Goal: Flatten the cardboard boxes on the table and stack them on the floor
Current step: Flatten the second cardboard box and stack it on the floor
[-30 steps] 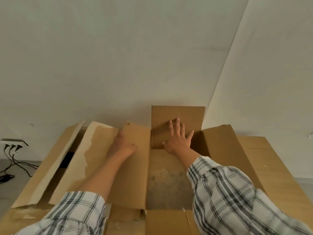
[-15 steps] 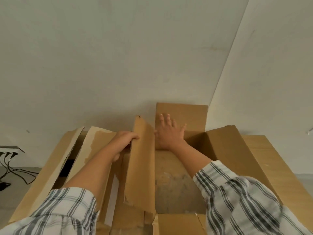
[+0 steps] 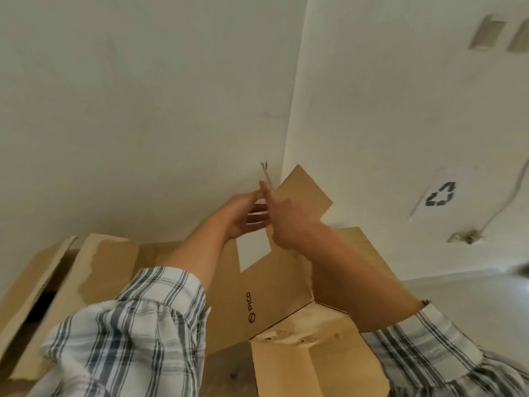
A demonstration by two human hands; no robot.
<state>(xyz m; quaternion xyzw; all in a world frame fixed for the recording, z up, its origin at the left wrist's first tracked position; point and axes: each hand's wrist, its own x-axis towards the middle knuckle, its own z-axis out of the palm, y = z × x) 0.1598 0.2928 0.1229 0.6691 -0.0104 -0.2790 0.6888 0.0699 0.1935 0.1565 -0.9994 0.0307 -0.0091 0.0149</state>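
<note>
A brown cardboard box [image 3: 274,285] printed "PICO", with a white label, stands tilted up in front of me, its flaps sticking out at the top and at the bottom right. My left hand [image 3: 240,216] and my right hand [image 3: 286,222] meet at its upper edge, beside the white label, and both grip the cardboard there. A thin blurred strip rises above the fingers; I cannot tell what it is. A second open cardboard box [image 3: 100,267] with a torn flap lies to the left. A bare part of the wooden table [image 3: 226,371] shows below the box.
The two walls meet in a corner just behind the box. A recycling sign [image 3: 440,194] hangs on the right wall above a cable and a socket [image 3: 466,237]. Pale floor [image 3: 458,299] shows at the right.
The box, lying open with my hands on its flaps, is now folded together and raised on edge. Both hands have come together at its top. The view has swung to the right.
</note>
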